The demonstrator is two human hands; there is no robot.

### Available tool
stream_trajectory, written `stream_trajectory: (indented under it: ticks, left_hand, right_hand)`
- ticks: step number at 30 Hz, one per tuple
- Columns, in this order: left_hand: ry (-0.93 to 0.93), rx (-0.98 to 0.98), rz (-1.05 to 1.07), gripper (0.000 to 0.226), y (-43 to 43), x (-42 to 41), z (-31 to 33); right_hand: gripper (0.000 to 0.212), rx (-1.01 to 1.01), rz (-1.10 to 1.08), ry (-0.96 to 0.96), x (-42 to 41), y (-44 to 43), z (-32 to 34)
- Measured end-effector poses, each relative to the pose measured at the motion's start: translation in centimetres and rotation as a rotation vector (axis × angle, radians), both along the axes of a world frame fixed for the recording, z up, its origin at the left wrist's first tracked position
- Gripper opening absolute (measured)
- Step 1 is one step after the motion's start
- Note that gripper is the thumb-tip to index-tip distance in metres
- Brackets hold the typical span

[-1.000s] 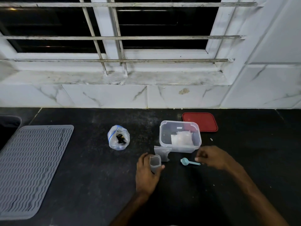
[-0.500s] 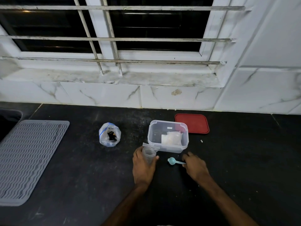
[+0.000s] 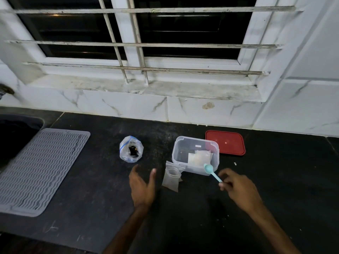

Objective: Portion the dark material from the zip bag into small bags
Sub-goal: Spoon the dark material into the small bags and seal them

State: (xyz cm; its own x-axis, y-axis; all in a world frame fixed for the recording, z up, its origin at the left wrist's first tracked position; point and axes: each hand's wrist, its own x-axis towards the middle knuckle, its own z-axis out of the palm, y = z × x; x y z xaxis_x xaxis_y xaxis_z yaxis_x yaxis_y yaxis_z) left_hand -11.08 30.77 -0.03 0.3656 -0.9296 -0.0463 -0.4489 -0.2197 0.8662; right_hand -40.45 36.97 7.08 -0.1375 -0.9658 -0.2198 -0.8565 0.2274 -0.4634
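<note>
at the far left of the frame a grey ribbed mat (image 3: pixel 40 169) was laid flat on the dark counter (image 3: pixel 91 198). left of centre the zip bag (image 3: pixel 126 154) was stood upright and open-mouthed on the counter, and the dark material (image 3: pixel 133 150) was seen inside it through the top. just below that bag, and apart from it, the left hand (image 3: pixel 143 186) was held over the counter with its fingers straight and spread and the thumb well away from them; nothing was gripped in it. just right of that hand a small bag (image 3: pixel 171 178), clear and flat, was propped with its top edge against the near left corner of a clear plastic tub (image 3: pixel 177 153). pale packets (image 3: pixel 199 157) were seen lying inside the tub. the bowl of a teal spoon (image 3: pixel 209 168) was seen in front of the tub's near wall, its handle slanted down to the right. a red lid (image 3: pixel 225 144) was laid flat at the tub's upper right, touching or just behind it. at centre right the spoon's handle end was pinched between the curled fingers and thumb of the right hand (image 3: pixel 240 189).
</note>
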Motion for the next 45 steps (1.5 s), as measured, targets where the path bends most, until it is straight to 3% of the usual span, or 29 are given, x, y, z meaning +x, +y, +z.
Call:
stream_trajectory:
  ticks: [6, 10, 17, 25, 30, 36, 45]
  left_hand:
    - [0.055, 0.061, 0.198, 0.072, -4.4, 6.2, 0.0]
    - [0.079, 0.151, 0.190, 0.083, -7.6, 8.7, -0.5]
    - [-0.041, 0.264, 0.046, 0.100, -12.8, 10.5, -1.1]
    - [-0.197, 0.280, -0.183, 0.062, -16.5, 10.9, -2.6]
    - [-0.117, 0.274, -0.233, 0.039, -17.0, 12.1, -3.0]
    - [0.017, 0.312, -0.210, 0.025, -17.1, 12.7, -2.9]
    - [0.111, 0.291, -0.287, 0.030, -17.4, 13.3, -2.6]
  right_hand:
    - [0.012, -0.129, 0.101, -0.168, 6.6, -2.8, 4.0]
    - [0.011, -0.140, 0.143, -0.187, 12.6, -6.0, 3.5]
    - [0.013, -0.142, 0.093, -0.137, 21.7, -12.2, 1.2]
    - [0.018, -0.013, -0.029, -0.034, 26.4, -18.4, -3.2]
    - [0.020, 0.041, -0.091, -0.036, 28.3, -19.4, -4.8]
    - [0.016, 0.080, -0.202, -0.183, 29.3, -19.6, -5.9]
    - [0.022, 0.096, -0.310, -0.345, 29.1, -20.1, -6.2]
